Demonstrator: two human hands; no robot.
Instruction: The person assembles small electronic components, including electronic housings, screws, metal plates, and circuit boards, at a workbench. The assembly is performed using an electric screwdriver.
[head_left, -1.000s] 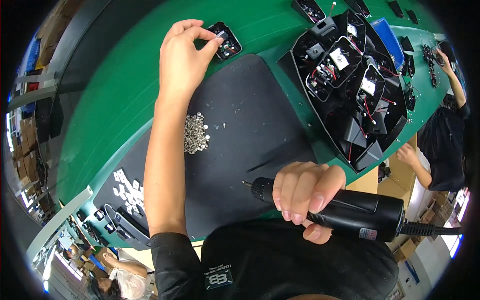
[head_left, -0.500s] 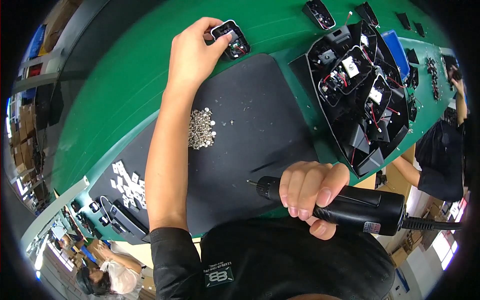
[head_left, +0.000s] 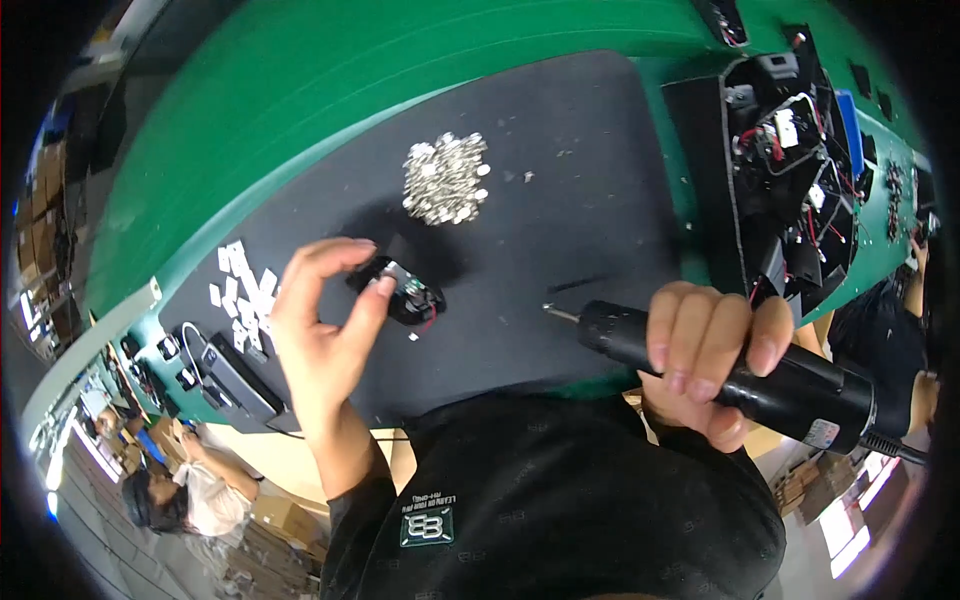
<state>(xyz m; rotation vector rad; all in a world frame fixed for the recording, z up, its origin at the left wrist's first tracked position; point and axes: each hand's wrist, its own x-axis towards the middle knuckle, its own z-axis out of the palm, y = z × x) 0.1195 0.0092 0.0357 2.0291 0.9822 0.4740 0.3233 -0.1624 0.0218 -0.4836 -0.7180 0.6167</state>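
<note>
My left hand (head_left: 325, 330) pinches a small black plastic housing (head_left: 412, 303) between thumb and fingers, above the left part of the dark mat (head_left: 560, 235). A green circuit board and a red wire show in its open side. My right hand (head_left: 715, 355) is wrapped around a black electric screwdriver (head_left: 810, 395), its bit pointing left over the mat and touching nothing. A cable leaves its back end at the right. Beyond the left hand lies a heap of silvery screws (head_left: 445, 180), with one loose screw (head_left: 529, 177) to the right of it.
Small white pieces (head_left: 240, 295) lie scattered on the mat's left side, near a black device (head_left: 240, 380) with a cable. A black bin (head_left: 700, 170) of wired housings stands at the right, a blue tray (head_left: 850, 130) behind it. Other people sit at both sides.
My left hand has brought the housing from the mat's far edge back toward me. The right hand with the screwdriver has shifted slightly right in view. The whole view has moved too.
</note>
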